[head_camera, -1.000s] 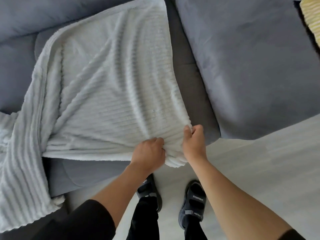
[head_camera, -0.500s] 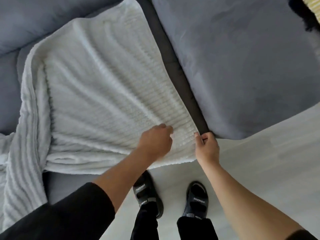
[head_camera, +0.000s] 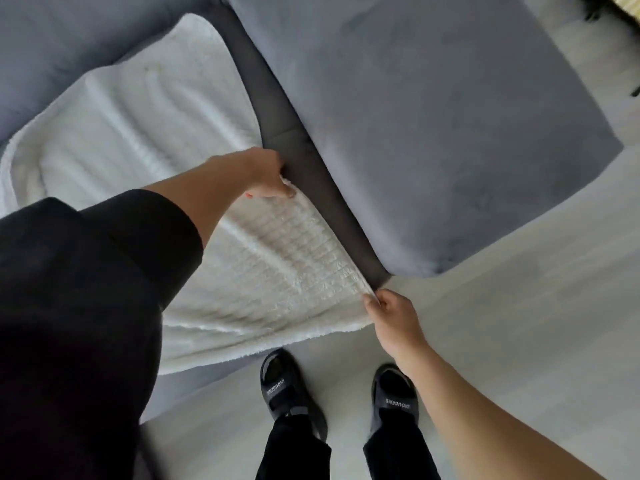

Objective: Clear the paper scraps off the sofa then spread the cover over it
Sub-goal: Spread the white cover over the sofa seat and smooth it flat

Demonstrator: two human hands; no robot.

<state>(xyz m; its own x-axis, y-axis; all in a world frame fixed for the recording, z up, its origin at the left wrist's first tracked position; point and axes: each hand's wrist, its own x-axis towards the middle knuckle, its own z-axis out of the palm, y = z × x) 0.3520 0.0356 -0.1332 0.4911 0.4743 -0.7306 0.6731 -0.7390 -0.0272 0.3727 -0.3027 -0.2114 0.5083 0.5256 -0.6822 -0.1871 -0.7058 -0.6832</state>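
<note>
The white ribbed fleece cover [head_camera: 277, 265] lies on the grey fabric sofa [head_camera: 433, 133] seat. The right hand [head_camera: 391, 313] pinches its front corner and the left hand [head_camera: 266, 174] grips its side edge. Uneven pulling could bunch it.

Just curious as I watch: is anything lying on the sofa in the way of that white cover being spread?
Nothing visible. The left hand and right hand both grip the cover at its edge, and the grey cushion beside it shows no scraps. The black sleeve hides part of the sofa.
</note>
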